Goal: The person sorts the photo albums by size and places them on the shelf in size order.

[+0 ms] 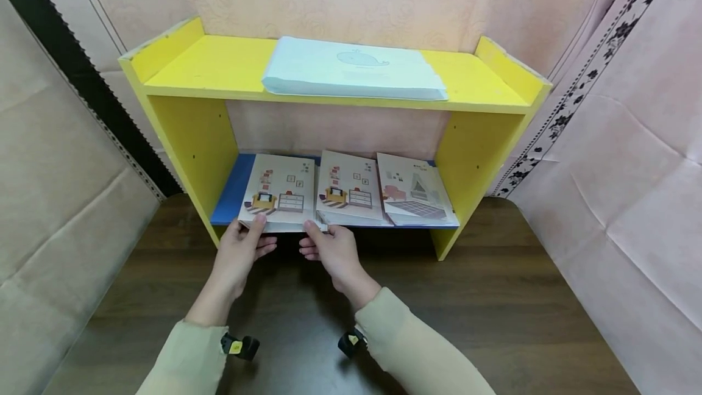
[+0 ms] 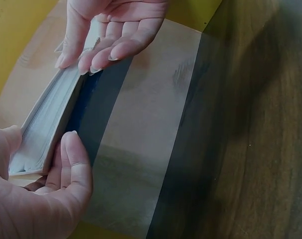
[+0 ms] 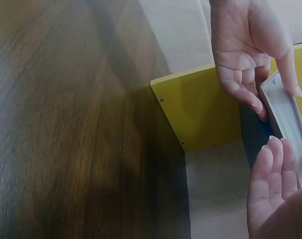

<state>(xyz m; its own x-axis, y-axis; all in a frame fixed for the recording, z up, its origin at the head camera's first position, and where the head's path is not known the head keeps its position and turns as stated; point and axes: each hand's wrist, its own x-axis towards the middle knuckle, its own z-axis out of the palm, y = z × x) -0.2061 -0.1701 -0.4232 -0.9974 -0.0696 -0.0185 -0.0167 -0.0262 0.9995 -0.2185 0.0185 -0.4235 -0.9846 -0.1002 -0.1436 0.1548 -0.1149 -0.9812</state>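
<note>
Three picture-cover books lie flat on the blue lower board of a yellow shelf [image 1: 186,133]. My left hand [image 1: 256,233] pinches the front edge of the leftmost book [image 1: 280,191], thumb on the cover and fingers underneath. My right hand [image 1: 314,239] pinches the same book at its front right corner. In the left wrist view the book's page edge [image 2: 46,124] runs between my left hand [image 2: 46,164] below and my right hand [image 2: 91,55] above. The right wrist view shows the book [image 3: 285,112] between my right hand [image 3: 278,164] and left hand [image 3: 263,94].
The middle book [image 1: 351,188] and the right book [image 1: 417,191] lie beside the held one. A pale blue flat package [image 1: 351,69] lies on the top shelf. The shelf stands on a dark wooden table [image 1: 493,309], with cloth-covered walls around it.
</note>
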